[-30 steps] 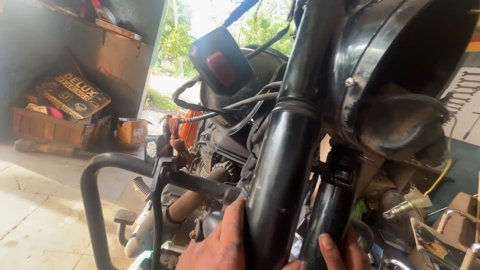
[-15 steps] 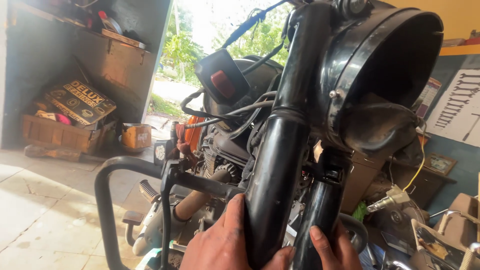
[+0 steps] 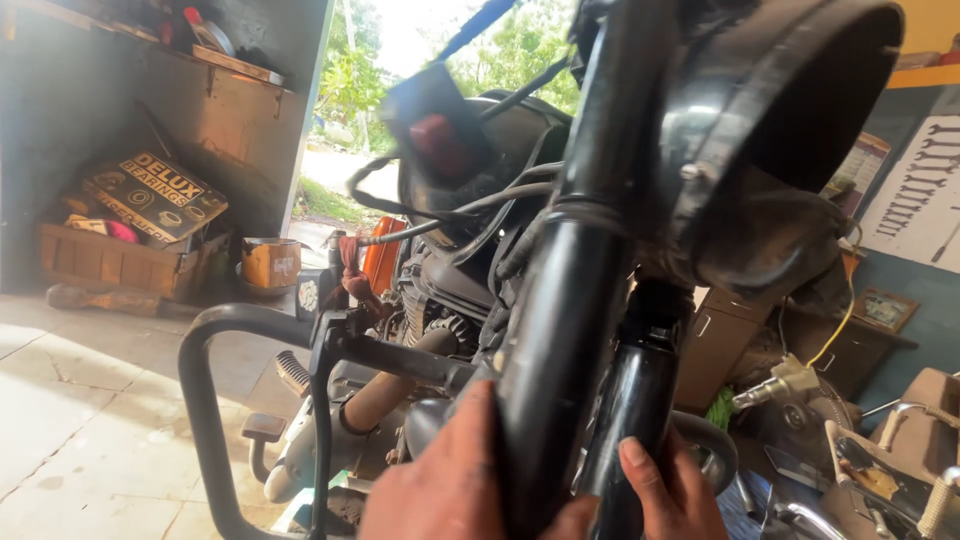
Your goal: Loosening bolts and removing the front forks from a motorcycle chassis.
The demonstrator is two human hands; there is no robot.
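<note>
Both hands, left hand and right hand, grip black fork tubes.

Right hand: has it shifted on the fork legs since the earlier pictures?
Cannot tell: the right hand grips the right fork leg near the bottom edge as before; only the camera has clearly moved.

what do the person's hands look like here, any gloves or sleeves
Both hands are bare: no gloves, rings or watch show. The left hand shows its back and thumb. The right hand shows fingers with short, plain nails. The picture's bottom edge cuts both off near the wrist, so no sleeve is visible.
</note>
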